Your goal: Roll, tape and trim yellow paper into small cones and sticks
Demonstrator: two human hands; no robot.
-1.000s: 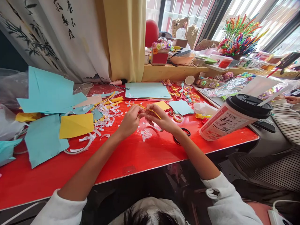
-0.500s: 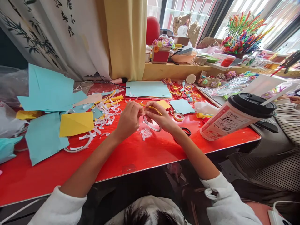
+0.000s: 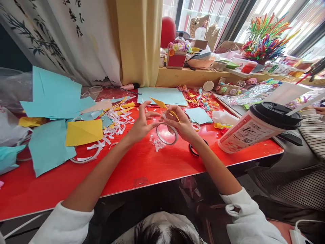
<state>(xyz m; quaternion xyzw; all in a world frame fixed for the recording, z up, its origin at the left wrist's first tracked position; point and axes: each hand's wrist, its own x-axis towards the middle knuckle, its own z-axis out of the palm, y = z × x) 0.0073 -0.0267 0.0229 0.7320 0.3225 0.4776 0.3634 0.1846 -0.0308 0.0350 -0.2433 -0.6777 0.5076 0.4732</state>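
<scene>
My right hand point(image 3: 182, 124) is closed on a folded yellow paper piece point(image 3: 157, 102), whose pointed end sticks out to the left. A ring-shaped roll of double-sided tape point(image 3: 160, 139) hangs from the same fingers, with a short white end near the fingertips. My left hand point(image 3: 142, 124) is open just left of it, its index finger raised and its thumb reaching close to the tape; whether they touch I cannot tell. Below the roll lies crumpled clear plastic point(image 3: 158, 145). Black scissor handles point(image 3: 193, 151) show partly behind my right forearm.
White paper curls point(image 3: 119, 123), a yellow sheet point(image 3: 84, 133) and blue sheets point(image 3: 49, 145) spread over the left of the red table point(image 3: 119, 173). A blue stack point(image 3: 162, 96) lies at the back. A large lidded cup point(image 3: 248, 132) stands right, near a person's striped sleeve point(image 3: 311, 127).
My left hand has let go and moved slightly left, its fingers spreading. The yellow paper now points up and left in my right hand, and the tape ring shows more fully.
</scene>
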